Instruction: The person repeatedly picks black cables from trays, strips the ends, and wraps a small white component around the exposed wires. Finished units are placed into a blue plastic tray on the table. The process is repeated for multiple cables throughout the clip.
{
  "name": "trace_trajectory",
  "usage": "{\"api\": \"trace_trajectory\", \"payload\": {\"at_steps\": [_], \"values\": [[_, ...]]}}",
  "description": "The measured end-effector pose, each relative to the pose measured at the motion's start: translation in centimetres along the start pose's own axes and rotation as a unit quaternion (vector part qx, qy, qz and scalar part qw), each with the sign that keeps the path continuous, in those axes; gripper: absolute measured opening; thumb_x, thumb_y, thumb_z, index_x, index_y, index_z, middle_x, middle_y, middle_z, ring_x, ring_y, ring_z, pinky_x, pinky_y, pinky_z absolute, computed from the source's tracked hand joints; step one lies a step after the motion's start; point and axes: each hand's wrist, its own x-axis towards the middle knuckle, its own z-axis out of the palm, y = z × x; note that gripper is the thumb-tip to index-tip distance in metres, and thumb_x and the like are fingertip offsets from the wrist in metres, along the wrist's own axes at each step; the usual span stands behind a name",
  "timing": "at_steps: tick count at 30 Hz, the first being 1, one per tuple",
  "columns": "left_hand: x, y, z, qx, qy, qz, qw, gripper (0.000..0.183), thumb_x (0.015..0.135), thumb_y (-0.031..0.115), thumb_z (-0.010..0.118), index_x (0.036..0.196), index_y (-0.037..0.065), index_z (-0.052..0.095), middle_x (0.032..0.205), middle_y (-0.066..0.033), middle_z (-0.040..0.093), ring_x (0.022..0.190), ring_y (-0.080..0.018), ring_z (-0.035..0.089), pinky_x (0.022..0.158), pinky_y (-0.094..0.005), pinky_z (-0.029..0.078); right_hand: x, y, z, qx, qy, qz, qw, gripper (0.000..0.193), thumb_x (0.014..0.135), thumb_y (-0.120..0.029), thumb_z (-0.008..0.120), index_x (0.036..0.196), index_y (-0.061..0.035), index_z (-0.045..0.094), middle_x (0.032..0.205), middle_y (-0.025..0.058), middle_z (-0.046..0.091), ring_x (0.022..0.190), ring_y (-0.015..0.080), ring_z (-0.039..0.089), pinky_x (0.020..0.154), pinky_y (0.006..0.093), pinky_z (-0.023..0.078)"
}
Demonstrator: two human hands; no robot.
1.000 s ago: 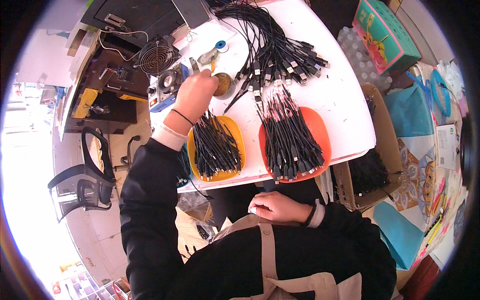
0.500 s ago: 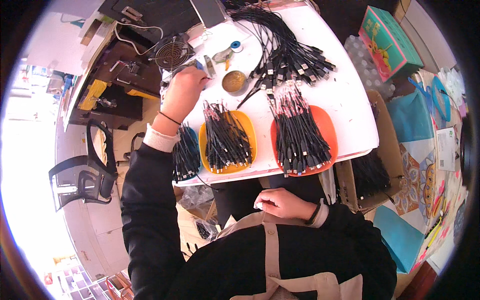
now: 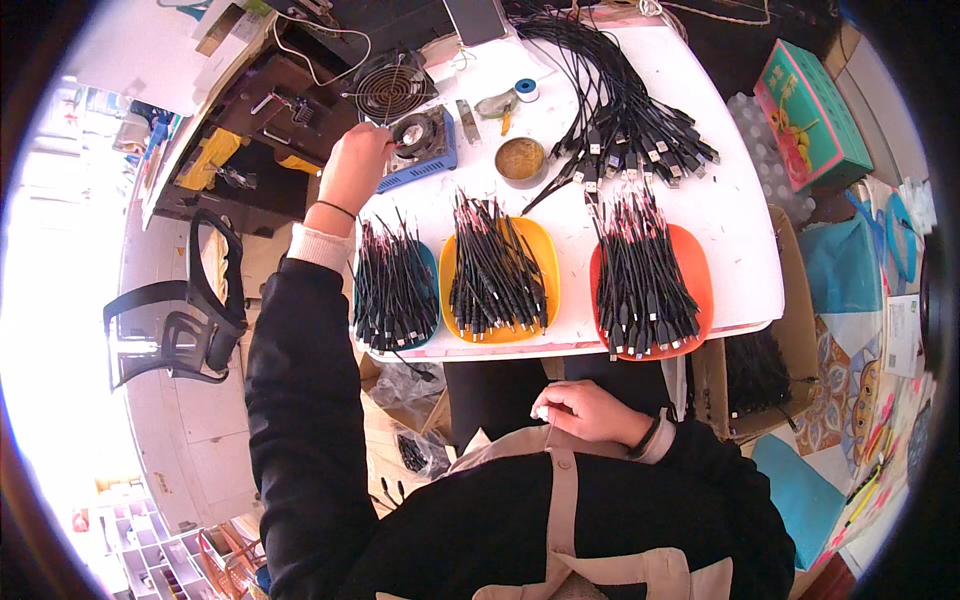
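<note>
My left hand is raised at the table's far left, fingers pinched together beside a blue box-shaped device with a round dark top. Whatever is in that pinch, if anything, is too small to make out. My right hand rests curled in front of my body, below the table edge, with something white at its fingertips. Short black cables with stripped pinkish ends lie bunched in a teal tray, a yellow tray and an orange tray along the near edge.
Long black USB cables are heaped at the far right of the white table. Near them stand a round tin, a blue-rimmed spool and a fan. A cardboard box stands to the right, an office chair to the left.
The view has shifted, so the table sits further right. My left hand has moved left relative to the table, uncovering the blue device and the teal tray. My right hand stays curled.
</note>
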Motion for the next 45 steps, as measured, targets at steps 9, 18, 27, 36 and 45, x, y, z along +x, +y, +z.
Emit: {"api": "trace_trajectory", "payload": {"at_steps": [9, 18, 27, 36, 45], "values": [[1.6, -0.6, 1.2, 0.056, -0.033, 0.022, 0.998, 0.010, 0.081, 0.011, 0.063, 0.080, 0.001, 0.063, 0.081, -0.0169, 0.060, 0.081, -0.0355, 0.061, 0.073, -0.0440, 0.049, 0.0, -0.3, -0.3, 0.012, 0.004, -0.011, 1.000, 0.013, 0.089, -0.011, 0.056, 0.093, 0.0011, 0.060, 0.087, 0.0141, 0.063, 0.081, 0.0293, 0.063, 0.073, 0.0366, 0.049], [2.7, -0.9, 2.2, 0.126, -0.061, 0.014, 0.990, 0.009, 0.081, 0.010, 0.063, 0.080, 0.001, 0.065, 0.087, -0.0181, 0.063, 0.082, -0.0363, 0.063, 0.073, -0.0432, 0.051, -0.2, -0.3, -0.3, 0.027, 0.010, -0.017, 0.999, 0.013, 0.090, -0.011, 0.056, 0.093, 0.0011, 0.060, 0.087, 0.0144, 0.063, 0.082, 0.0297, 0.063, 0.073, 0.0364, 0.049], [-5.0, 7.4, -7.4, -0.300, 0.106, -0.116, 0.941, 0.013, 0.086, 0.011, 0.065, 0.084, -0.001, 0.067, 0.072, -0.0063, 0.062, 0.066, -0.0174, 0.057, 0.061, -0.0281, 0.043, -0.6, -2.8, 0.3, -0.001, 0.058, -0.038, 0.998, 0.012, 0.090, -0.010, 0.057, 0.093, 0.0003, 0.061, 0.089, 0.0135, 0.064, 0.083, 0.0283, 0.064, 0.076, 0.0363, 0.050], [-16.2, 27.6, -12.9, -0.872, 0.100, -0.101, 0.468, 0.017, 0.095, 0.008, 0.056, 0.108, -0.001, 0.061, 0.093, -0.0081, 0.062, 0.062, -0.0083, 0.043, 0.058, -0.0199, 0.035, -1.1, -13.9, 3.0, -0.169, 0.234, -0.268, 0.919, 0.035, 0.093, -0.015, 0.053, 0.120, 0.0040, 0.041, 0.087, 0.0222, 0.057, 0.082, 0.0346, 0.060, 0.073, 0.0404, 0.048], [-16.5, 28.5, -10.8, -0.804, 0.082, -0.057, 0.586, 0.036, 0.097, 0.011, 0.052, 0.130, -0.004, 0.049, 0.128, -0.0156, 0.056, 0.116, -0.0248, 0.056, 0.097, -0.0335, 0.045, -16.6, -18.9, -6.8, -0.116, 0.568, -0.266, 0.770, 0.024, 0.104, -0.024, 0.036, 0.099, -0.0043, 0.049, 0.069, 0.0019, 0.055, 0.058, 0.0087, 0.050, 0.054, 0.0230, 0.043]]}}
